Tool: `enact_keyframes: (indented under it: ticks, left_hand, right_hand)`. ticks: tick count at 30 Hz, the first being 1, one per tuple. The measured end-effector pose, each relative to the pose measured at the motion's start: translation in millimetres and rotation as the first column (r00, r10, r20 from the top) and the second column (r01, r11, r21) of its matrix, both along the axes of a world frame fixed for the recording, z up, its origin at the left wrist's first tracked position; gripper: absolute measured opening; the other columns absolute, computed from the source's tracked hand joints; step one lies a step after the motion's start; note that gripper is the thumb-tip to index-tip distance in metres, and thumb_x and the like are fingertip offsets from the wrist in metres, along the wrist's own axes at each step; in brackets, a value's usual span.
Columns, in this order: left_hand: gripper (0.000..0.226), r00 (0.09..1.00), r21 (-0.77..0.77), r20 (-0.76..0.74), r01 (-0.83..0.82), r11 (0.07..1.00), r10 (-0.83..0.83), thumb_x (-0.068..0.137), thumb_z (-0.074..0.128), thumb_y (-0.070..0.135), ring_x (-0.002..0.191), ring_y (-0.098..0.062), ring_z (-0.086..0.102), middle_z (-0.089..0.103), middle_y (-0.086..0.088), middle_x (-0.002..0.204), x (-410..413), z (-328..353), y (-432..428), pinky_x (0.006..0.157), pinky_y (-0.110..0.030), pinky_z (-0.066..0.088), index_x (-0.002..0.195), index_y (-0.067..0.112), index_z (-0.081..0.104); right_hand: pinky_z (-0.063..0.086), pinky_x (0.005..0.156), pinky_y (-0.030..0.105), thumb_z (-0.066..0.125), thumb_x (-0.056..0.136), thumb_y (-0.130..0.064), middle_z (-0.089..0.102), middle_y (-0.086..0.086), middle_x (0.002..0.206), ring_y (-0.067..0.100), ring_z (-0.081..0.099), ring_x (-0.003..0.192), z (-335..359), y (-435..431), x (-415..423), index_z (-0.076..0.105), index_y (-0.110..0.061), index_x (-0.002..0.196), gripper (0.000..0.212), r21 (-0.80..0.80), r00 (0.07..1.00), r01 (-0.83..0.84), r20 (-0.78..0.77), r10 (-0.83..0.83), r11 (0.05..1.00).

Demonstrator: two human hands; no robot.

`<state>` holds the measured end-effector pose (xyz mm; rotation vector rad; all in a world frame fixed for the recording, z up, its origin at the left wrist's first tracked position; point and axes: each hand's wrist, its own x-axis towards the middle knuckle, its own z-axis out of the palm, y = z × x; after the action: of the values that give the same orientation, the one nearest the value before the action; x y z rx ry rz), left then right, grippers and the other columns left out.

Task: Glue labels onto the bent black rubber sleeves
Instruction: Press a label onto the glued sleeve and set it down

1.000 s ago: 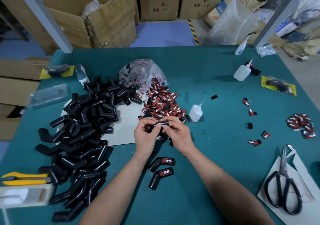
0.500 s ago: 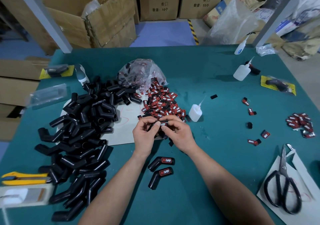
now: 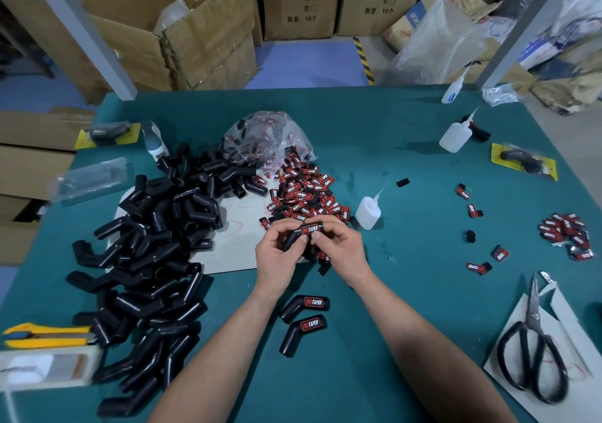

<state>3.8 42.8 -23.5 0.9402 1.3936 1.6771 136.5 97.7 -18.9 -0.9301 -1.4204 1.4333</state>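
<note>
Centre of frame: both hands are holding one bent black rubber sleeve (image 3: 293, 240), an elbow-shaped tube carrying a red-and-black label (image 3: 309, 228) reading "TAPER" on its upper leg. The left hand (image 3: 277, 261) is curling its fingers round the lower leg; the right hand (image 3: 343, 249) is pinching the labelled end. Below the hands, two finished sleeves (image 3: 304, 306) (image 3: 301, 333), each bearing one label, are lying side by side on the green tabletop (image 3: 391, 325). At left, a large pile of unlabelled sleeves (image 3: 153, 259), too many to count, is spreading over a sheet of card. Just above the hands, a heap of loose labels (image 3: 306, 194) is spilling from a clear plastic bag (image 3: 264, 139) that is still holding more of them. Three white glue bottles are standing on the tabletop: one (image 3: 368, 212) beside the heap, two (image 3: 454, 135) (image 3: 452, 91) at upper right. A smaller cluster of labels (image 3: 566, 233) is lying at the right edge, and one pair of scissors (image 3: 534, 357) at lower right.
</note>
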Motion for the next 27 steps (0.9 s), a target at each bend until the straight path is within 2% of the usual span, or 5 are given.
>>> enact_keyframes:
  ticks: [6, 13, 19, 22, 27]
  left_hand:
    - [0.02, 1.0, 0.03, -0.014, -0.001, 1.0, 0.001, 0.084, 0.072, 0.0, 0.103, -0.017, 0.068, 0.071, 0.001, 0.105, 0.4, 1.5, -1.7, 0.093, -0.025, 0.052, 0.096, 0.014, 0.068]
    - [0.024, 0.999, 0.079, -0.053, 0.009, 0.997, -0.005, 0.08, 0.071, -0.007, 0.101, -0.014, 0.067, 0.068, -0.009, 0.105, 3.8, 2.3, -1.0, 0.095, -0.026, 0.052, 0.092, 0.013, 0.065]
    - [0.025, 0.998, 0.086, -0.055, 0.031, 0.996, -0.026, 0.079, 0.072, -0.007, 0.102, -0.012, 0.068, 0.068, -0.011, 0.107, 3.5, 3.0, -2.5, 0.094, -0.024, 0.052, 0.093, 0.012, 0.065]
    - [0.028, 0.998, 0.092, -0.061, 0.031, 0.995, -0.026, 0.08, 0.073, -0.008, 0.103, -0.013, 0.068, 0.07, -0.001, 0.107, 3.6, 2.7, -2.5, 0.094, -0.024, 0.052, 0.095, 0.015, 0.066]
    - [0.037, 0.994, 0.099, -0.104, 0.029, 0.995, -0.019, 0.08, 0.076, -0.004, 0.103, -0.017, 0.069, 0.072, 0.006, 0.107, 4.2, 3.4, -3.4, 0.095, -0.026, 0.053, 0.095, 0.029, 0.071]
  right_hand:
    - [0.05, 0.096, 0.03, 0.071, 0.088, -0.015, 0.073, -0.002, 0.109, 0.018, 0.067, 0.106, 2.6, -2.0, -0.7, 0.07, -0.029, 0.074, 0.02, 0.07, 0.998, 0.026, 0.059, -0.03, 0.997]
    - [0.049, 0.094, 0.029, 0.067, 0.085, -0.005, 0.073, -0.004, 0.104, 0.015, 0.066, 0.101, 3.8, -1.7, -2.5, 0.069, -0.024, 0.067, 0.026, -0.003, 1.0, -0.001, 0.012, 0.001, 1.0]
    - [0.048, 0.092, 0.029, 0.066, 0.083, -0.003, 0.069, -0.003, 0.101, 0.015, 0.063, 0.099, 1.5, -2.1, -2.7, 0.067, 0.0, 0.07, 0.013, -0.011, 1.0, 0.019, -0.006, -0.019, 1.0]
    - [0.048, 0.093, 0.031, 0.066, 0.082, -0.002, 0.068, 0.001, 0.102, 0.016, 0.063, 0.099, 1.6, -3.2, -2.7, 0.065, 0.013, 0.075, 0.016, -0.015, 0.999, 0.033, -0.023, -0.033, 0.999]
    - [0.049, 0.092, 0.03, 0.066, 0.082, -0.002, 0.068, -0.001, 0.1, 0.015, 0.063, 0.097, 5.7, -3.6, -2.0, 0.068, -0.007, 0.071, 0.012, -0.043, 0.999, 0.023, -0.038, -0.025, 0.999]
